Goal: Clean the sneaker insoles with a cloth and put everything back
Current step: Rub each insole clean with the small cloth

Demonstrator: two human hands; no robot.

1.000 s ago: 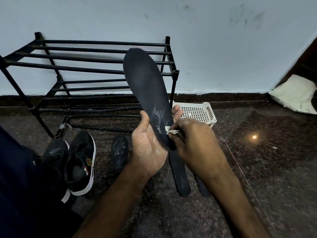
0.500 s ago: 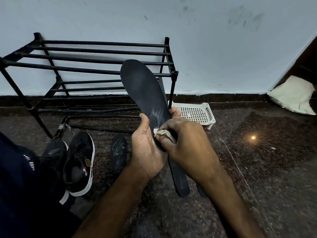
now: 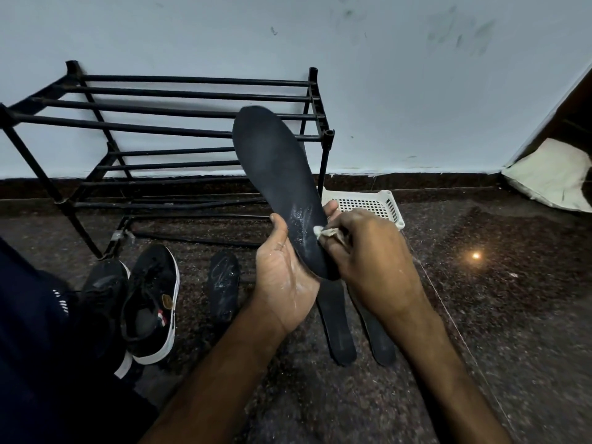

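Dark stone floor (image 3: 499,318) | your left hand (image 3: 285,283) grips insole (image 3: 275,174) — heel end | your right hand (image 3: 371,261) pinches cloth (image 3: 323,231) against it

One head-worn view is given, aimed forward and down at the floor (image 3: 480,315), close to the raised insole (image 3: 272,168)

Black metal-bar shoe rack (image 3: 179,100) stands on dark speckled stone floor (image 3: 512,315), back against pale wall (image 3: 416,91), L side. White perforated plastic basket (image 3: 368,203) on floor just R of rack. Black lace-up sneakers w/ white soles (image 3: 150,302) side by side in front of rack. Short dark scuffed insole (image 3: 223,285) lies R of them; two flat dark insoles (image 3: 336,325) further R, below hands. Long dark foam insole (image 3: 275,174) upright btwn left hand (image 3: 285,277) & right hand (image 3: 368,251), small white cloth wad (image 3: 326,232) against it. Pale cushion (image 3: 551,174) far R.
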